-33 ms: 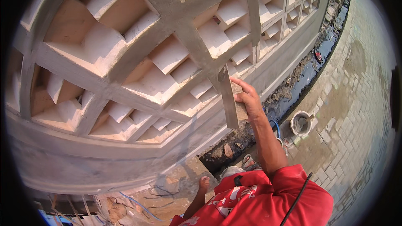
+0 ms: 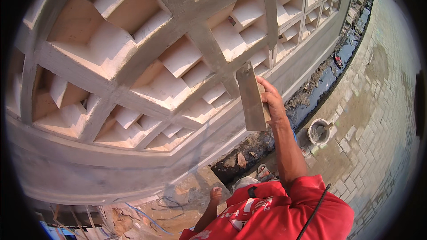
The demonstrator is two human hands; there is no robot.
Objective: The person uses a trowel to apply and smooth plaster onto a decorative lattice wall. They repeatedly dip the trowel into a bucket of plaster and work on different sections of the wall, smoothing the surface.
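Note:
My right hand [image 2: 274,106] grips a plastering float [image 2: 251,100], a long, flat, grey-smeared rectangular board, by its back. The float stands nearly upright, its top end in front of a grey rib of the patterned wall [image 2: 180,11]. From this angle I cannot tell whether it touches the wall. My left hand [image 2: 215,193] hangs low beside my body, above the dirt ground near the wall's foot. Its fingers are too small and foreshortened to read, and nothing shows in it.
A drainage ditch [image 2: 311,95] with dark water and rubble runs along the wall's base. A round bucket [image 2: 319,132] with grey mix and a tool in it stands on the paving [image 2: 378,138] at the right. Blue cable [image 2: 151,220] lies at lower left.
My right hand and the float have moved slightly right, and the float has turned so more of its flat face shows. My left hand has stayed in place.

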